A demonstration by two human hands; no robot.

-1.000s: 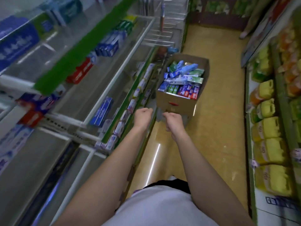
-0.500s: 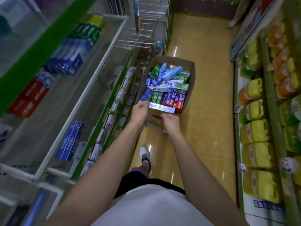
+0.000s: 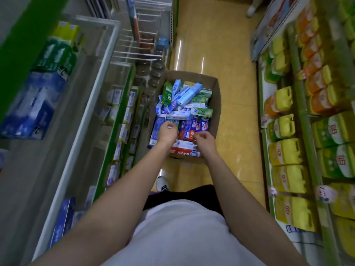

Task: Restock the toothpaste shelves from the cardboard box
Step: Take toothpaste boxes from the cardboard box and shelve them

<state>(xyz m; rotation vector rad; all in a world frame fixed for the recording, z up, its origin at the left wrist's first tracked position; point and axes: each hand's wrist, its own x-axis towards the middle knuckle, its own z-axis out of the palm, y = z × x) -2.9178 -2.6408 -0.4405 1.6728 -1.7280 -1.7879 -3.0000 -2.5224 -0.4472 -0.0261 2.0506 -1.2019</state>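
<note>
Head view: the cardboard box (image 3: 216,112) sits on the aisle floor beside the toothpaste shelves (image 3: 123,120), heaped with toothpaste cartons (image 3: 184,110). Your left hand (image 3: 166,132) and right hand (image 3: 204,140) are over the near cartons, fingers curled. Whether either grasps a carton, I cannot tell; the fingertips are hidden. Judged light, stiff and smooth-faced, the cartons should be taken across their long sides. The shelf stock is blurred and the box's near wall is covered by your forearms.
</note>
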